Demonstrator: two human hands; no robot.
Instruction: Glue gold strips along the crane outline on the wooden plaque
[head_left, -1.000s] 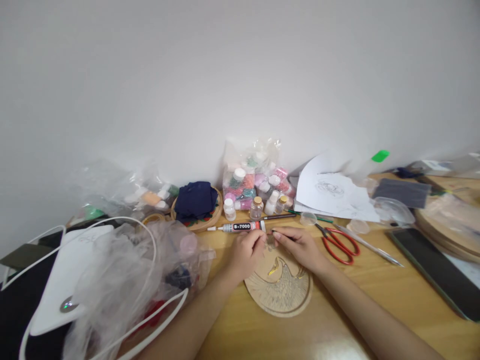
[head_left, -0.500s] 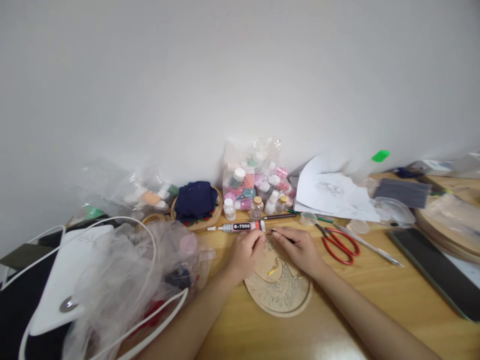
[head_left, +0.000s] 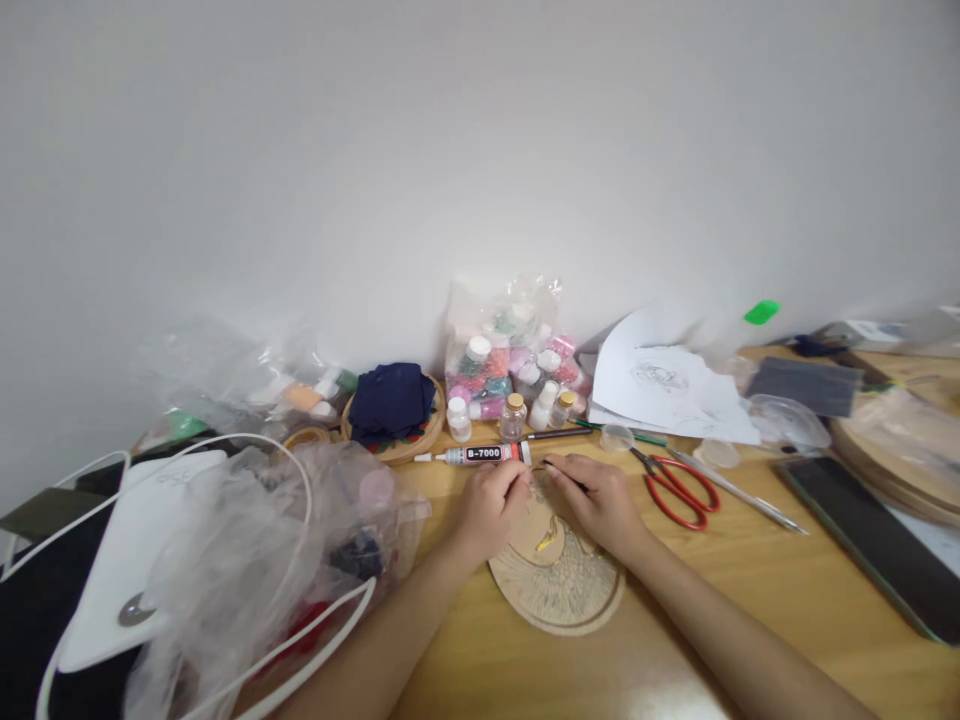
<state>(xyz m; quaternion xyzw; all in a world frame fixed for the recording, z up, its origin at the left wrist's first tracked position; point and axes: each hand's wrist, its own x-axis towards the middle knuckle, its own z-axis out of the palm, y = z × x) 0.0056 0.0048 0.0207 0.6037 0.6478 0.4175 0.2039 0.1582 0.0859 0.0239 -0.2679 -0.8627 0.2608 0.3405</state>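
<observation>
A round wooden disc [head_left: 559,597] with a carved relief and a small yellow-gold patch lies on the table. My left hand [head_left: 489,507] rests over its upper left edge, fingers curled together; whatever is between thumb and forefinger is too small to tell. Over the upper right part is my right hand [head_left: 600,503], closed on a thin dark tool whose tip shows by the fingertips and whose kind I cannot make out. The two hands' fingertips are close to each other. Just beyond them lies a B-7000 glue tube [head_left: 484,455] with a white nozzle pointing left.
Red-handled scissors [head_left: 681,492] and a silver pen-like tool [head_left: 742,492] lie to the right, beside a phone [head_left: 874,545]. Small bottles [head_left: 514,417], a bag of coloured jars [head_left: 510,350] and a paper drawing [head_left: 667,385] line the wall. Plastic bags [head_left: 247,560] and a white cable crowd the left.
My right hand has shifted very slightly over the disc. My left hand and the things around have hardly moved.
</observation>
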